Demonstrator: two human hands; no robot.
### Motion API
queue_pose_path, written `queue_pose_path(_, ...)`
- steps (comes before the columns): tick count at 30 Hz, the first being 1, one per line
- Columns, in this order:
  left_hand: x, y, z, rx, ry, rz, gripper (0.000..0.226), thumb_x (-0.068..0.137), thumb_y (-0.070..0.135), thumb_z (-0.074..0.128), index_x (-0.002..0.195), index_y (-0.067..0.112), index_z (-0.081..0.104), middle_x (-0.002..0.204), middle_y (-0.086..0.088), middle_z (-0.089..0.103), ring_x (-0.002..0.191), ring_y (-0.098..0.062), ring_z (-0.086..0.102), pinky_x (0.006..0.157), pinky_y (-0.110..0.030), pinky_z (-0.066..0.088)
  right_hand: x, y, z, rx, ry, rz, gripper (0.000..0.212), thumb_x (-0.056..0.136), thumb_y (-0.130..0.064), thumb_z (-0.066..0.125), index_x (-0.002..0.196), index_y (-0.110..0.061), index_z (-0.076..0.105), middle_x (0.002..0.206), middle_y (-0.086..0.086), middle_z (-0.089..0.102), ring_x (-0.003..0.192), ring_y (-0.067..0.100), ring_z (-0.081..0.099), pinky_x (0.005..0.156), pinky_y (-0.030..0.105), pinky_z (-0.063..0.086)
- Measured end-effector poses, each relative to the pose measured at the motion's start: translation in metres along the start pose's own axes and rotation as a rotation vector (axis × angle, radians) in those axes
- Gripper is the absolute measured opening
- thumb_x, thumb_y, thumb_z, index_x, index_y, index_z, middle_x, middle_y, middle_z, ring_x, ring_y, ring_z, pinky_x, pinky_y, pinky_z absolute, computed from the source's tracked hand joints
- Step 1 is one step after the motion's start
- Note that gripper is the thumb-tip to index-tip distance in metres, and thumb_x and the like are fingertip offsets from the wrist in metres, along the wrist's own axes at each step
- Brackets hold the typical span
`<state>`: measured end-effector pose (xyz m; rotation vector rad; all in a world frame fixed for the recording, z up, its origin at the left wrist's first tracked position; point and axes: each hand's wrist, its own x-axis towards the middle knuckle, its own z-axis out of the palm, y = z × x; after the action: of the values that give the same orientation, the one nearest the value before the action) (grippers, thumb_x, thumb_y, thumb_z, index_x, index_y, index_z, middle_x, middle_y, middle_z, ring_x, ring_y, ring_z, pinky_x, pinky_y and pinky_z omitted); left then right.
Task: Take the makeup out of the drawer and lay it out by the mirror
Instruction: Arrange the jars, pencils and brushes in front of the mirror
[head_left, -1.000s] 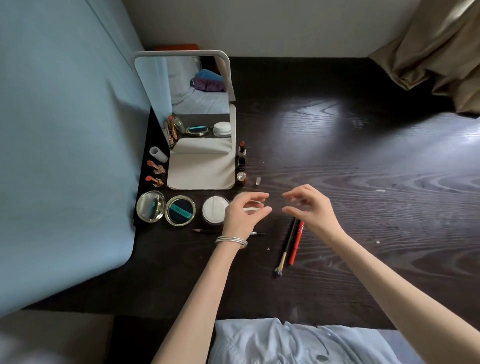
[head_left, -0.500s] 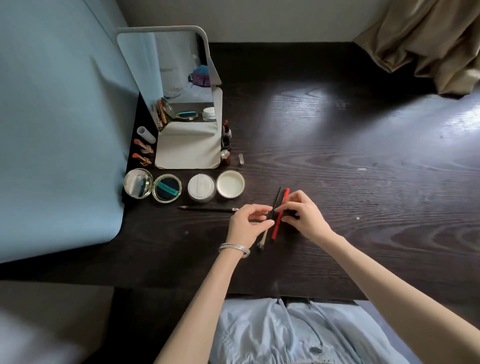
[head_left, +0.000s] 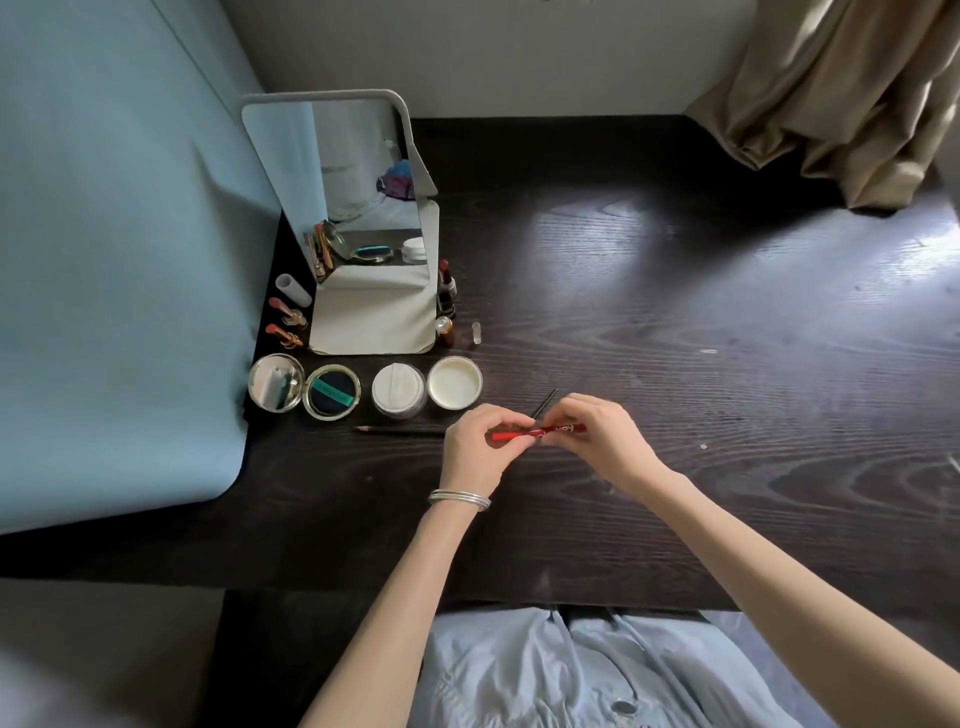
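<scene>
Your two hands share one red pencil above the tabletop.
Your left hand (head_left: 475, 449) and right hand (head_left: 597, 441) pinch the red pencil (head_left: 537, 432) level; a brush (head_left: 544, 403) is partly hidden behind them. Four round compacts (head_left: 395, 389) line the mirror (head_left: 358, 228); open tabletop (head_left: 727, 364) lies right.

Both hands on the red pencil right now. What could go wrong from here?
1. Left hand and right hand both pinch the red pencil; a slip could drop it on the brush beneath.
2. The open cream jar sits close by; a hand could knock it.
</scene>
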<state>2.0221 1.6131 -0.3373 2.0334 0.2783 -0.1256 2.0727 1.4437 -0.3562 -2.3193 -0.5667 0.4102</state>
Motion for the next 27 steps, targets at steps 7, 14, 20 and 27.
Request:
queue_pose_path(7,0.004,-0.004,-0.031,-0.023,0.004,-0.057,0.020,0.067,0.006,0.080,0.085,0.013,0.075,0.081,0.005,0.072,0.077,0.006,0.064,0.075,-0.007,0.048,0.016,-0.031,-0.007,0.019,-0.140,-0.087,0.017,0.086,-0.031,0.064,0.098,-0.019,0.069,0.088,-0.008,0.068,0.079,0.008,0.058,0.072,0.023,0.047)
queue_pose_path(14,0.005,0.000,-0.056,0.085,-0.006,-0.076,0.021,0.069,0.013,0.080,0.090,0.014,0.076,0.077,0.011,0.067,0.070,0.010,0.060,0.071,-0.001,0.043,0.027,-0.044,-0.004,0.058,-0.080,-0.159,0.013,0.079,-0.019,0.073,0.091,-0.013,0.073,0.077,-0.013,0.059,0.069,0.003,0.052,0.065,0.010,0.037)
queue_pose_path(20,0.007,-0.002,-0.078,0.098,-0.043,-0.111,0.021,0.069,0.014,0.080,0.090,0.016,0.076,0.077,0.012,0.068,0.075,0.007,0.061,0.073,-0.004,0.047,0.036,-0.053,0.008,0.083,-0.066,-0.218,0.014,0.079,-0.020,0.073,0.090,-0.013,0.074,0.080,-0.003,0.067,0.070,0.003,0.055,0.066,0.012,0.041)
queue_pose_path(27,0.007,-0.007,-0.092,0.081,-0.090,-0.158,0.022,0.069,0.013,0.080,0.090,0.018,0.076,0.077,0.013,0.069,0.074,0.013,0.061,0.071,-0.001,0.044,0.041,-0.062,0.016,0.122,-0.091,-0.232,0.014,0.078,-0.020,0.072,0.089,-0.011,0.073,0.080,-0.010,0.061,0.075,-0.003,0.051,0.067,0.003,0.038)
